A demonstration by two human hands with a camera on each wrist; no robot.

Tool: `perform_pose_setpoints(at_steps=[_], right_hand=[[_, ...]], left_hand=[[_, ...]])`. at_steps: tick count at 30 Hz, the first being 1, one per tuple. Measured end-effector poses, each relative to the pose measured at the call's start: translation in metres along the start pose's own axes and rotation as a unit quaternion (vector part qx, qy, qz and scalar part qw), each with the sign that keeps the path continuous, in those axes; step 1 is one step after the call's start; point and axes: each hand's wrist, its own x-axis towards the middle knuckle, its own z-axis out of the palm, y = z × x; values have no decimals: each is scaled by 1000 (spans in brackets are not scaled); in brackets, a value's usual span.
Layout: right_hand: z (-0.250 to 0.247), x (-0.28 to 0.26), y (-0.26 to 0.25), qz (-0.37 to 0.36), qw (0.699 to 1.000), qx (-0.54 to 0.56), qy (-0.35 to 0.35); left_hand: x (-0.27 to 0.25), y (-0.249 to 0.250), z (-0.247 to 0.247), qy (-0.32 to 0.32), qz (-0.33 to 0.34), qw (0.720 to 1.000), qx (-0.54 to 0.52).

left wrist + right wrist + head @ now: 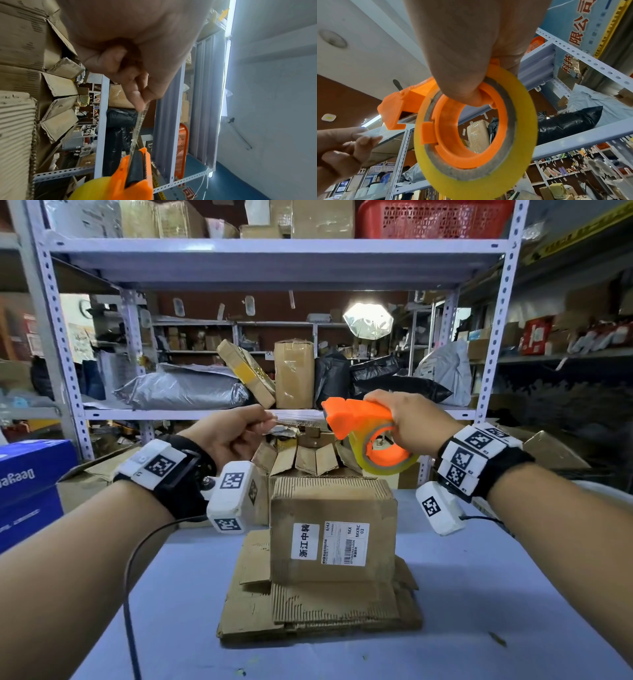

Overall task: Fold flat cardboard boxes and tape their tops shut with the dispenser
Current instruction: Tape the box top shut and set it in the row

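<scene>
An assembled cardboard box (332,529) with a white shipping label stands on a stack of flat cardboard boxes (318,607) on the blue table (496,594). Above it, my right hand (411,419) grips the orange tape dispenser (359,419) loaded with a yellowish tape roll (513,142). My left hand (236,429) pinches the free end of a clear tape strip (137,129) between thumb and forefinger. The strip stretches taut from the dispenser's mouth (137,166) to my left fingers (363,136). Both hands hover well above the box.
Metal shelving (274,258) full of parcels, black bags and boxes stands just behind the table. More open cardboard boxes (301,453) sit at the table's far edge. A blue carton (30,474) is at the left. A cable (130,594) hangs from my left wrist.
</scene>
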Motion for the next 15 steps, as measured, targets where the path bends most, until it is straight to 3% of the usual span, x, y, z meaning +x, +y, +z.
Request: perform_pose_setpoints(at_steps=[8, 15], right_hand=[[7, -2, 7, 21, 1000, -19, -12], [27, -10, -1, 34, 996, -45, -69]], left_hand=[[-1, -6, -35, 7, 9, 1000, -8], [16, -70, -46, -2, -75, 997, -4]])
